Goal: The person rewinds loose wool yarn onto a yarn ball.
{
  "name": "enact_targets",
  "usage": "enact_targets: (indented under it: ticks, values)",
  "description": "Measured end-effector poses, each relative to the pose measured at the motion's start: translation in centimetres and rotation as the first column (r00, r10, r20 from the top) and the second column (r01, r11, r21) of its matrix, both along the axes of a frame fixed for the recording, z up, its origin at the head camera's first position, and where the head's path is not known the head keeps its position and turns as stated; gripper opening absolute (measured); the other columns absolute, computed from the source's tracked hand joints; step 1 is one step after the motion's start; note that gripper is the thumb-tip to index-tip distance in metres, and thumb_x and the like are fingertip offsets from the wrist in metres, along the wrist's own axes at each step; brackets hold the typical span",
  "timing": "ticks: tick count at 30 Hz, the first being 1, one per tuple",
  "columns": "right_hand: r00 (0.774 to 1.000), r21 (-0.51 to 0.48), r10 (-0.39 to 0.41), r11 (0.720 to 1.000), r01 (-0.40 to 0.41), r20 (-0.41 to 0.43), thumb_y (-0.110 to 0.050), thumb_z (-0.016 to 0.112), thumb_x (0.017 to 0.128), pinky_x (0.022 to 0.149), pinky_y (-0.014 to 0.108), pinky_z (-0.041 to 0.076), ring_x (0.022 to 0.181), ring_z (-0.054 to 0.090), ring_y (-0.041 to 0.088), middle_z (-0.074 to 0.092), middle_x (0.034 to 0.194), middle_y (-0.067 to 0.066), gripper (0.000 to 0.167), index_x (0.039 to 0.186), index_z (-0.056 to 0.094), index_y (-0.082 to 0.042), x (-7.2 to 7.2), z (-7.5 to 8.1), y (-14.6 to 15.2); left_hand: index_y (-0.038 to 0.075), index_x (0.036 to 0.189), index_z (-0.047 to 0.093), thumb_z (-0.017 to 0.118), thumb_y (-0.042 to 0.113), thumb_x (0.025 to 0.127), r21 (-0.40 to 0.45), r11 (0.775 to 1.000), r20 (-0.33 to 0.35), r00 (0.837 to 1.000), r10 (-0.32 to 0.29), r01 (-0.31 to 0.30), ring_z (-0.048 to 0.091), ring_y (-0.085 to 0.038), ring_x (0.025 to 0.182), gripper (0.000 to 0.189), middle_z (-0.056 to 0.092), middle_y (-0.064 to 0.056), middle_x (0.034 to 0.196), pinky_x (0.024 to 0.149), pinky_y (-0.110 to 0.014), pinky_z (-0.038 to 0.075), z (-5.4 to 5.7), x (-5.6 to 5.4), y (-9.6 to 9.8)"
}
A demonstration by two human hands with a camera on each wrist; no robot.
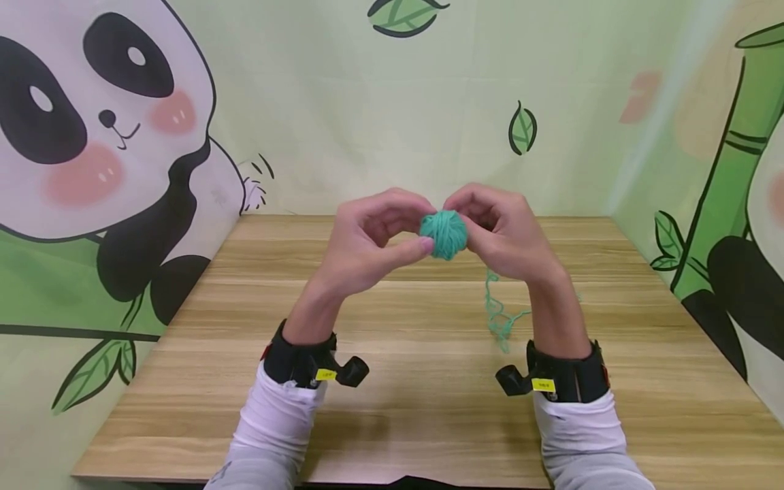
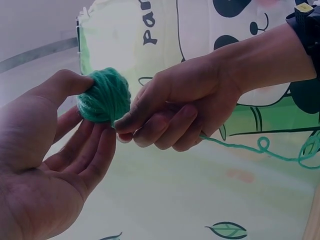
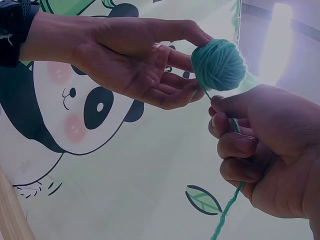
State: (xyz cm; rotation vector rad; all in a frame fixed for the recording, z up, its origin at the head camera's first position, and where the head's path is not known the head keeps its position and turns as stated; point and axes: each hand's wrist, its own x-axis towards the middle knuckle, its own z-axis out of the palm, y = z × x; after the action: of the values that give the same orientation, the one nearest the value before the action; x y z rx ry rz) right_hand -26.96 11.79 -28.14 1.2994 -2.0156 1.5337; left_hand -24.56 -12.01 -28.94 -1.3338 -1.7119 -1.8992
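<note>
Above the table [image 1: 398, 422], the ball [image 1: 444, 234] is pinched by the left hand [image 1: 355, 253], the yarn [image 3: 223, 218] by the right hand [image 1: 511, 235]. The loose loops [image 1: 503, 333] could be knotted by hasty pulling.

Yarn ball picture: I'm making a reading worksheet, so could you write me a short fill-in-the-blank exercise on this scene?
1. The left hand holds the yarn ball between its fingers and ____.
2. The yarn strand coming off the ball passes through the ____.
3. Both wristbands are coloured ____.
4. The animal printed at the left of the head view is a ____.

Missing words: thumb; right hand; black; panda.
</note>
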Motion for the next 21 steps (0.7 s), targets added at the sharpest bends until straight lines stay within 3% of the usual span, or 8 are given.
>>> enact_targets:
  ticks: [6, 14, 21]
  values:
    - [1.0, -0.027, 0.015, 1.0, -0.015, 0.015, 0.015, 0.066, 0.102, 0.049, 0.02, 0.043, 0.052, 0.047, 0.011, 0.068, 0.075, -0.008, 0.011, 0.108, 0.074, 0.009, 0.02, 0.05, 0.01, -0.021, 0.121, 0.07, 0.077, -0.014, 0.09, 0.011, 1.0, -0.001, 1.0, 0.008, -0.008, 0.08, -0.017, 0.1, 0.033, 0.08, 0.003, 0.116, 0.096, -0.032, 0.072, 0.11, -0.05, -0.13]
    - [1.0, -0.066, 0.014, 0.998, -0.013, 0.02, 0.015, 0.065, 0.102, 0.046, 0.021, 0.038, 0.05, 0.044, 0.011, 0.066, 0.072, -0.005, 0.01, 0.106, 0.073, 0.011, 0.0, 0.11, 0.01, -0.022, 0.121, 0.069, 0.077, -0.016, 0.089, 0.003, 1.0, -0.004, 1.0, 0.003, -0.003, 0.079, -0.016, 0.1, 0.034, 0.08, 0.004, 0.116, 0.096, -0.03, 0.072, 0.12, -0.05, -0.28]
    - [1.0, -0.087, 0.005, 0.996, -0.003, 0.028, 0.017, 0.065, 0.102, 0.048, 0.018, 0.042, 0.053, 0.05, 0.011, 0.069, 0.075, -0.006, 0.009, 0.104, 0.072, 0.012, 0.05, 0.13, -0.08, -0.022, 0.12, 0.07, 0.077, -0.017, 0.088, -0.011, 1.0, -0.008, 1.0, 0.019, -0.019, 0.079, -0.016, 0.099, 0.033, 0.079, 0.004, 0.115, 0.095, -0.031, 0.072, 0.14, -0.05, -0.44]
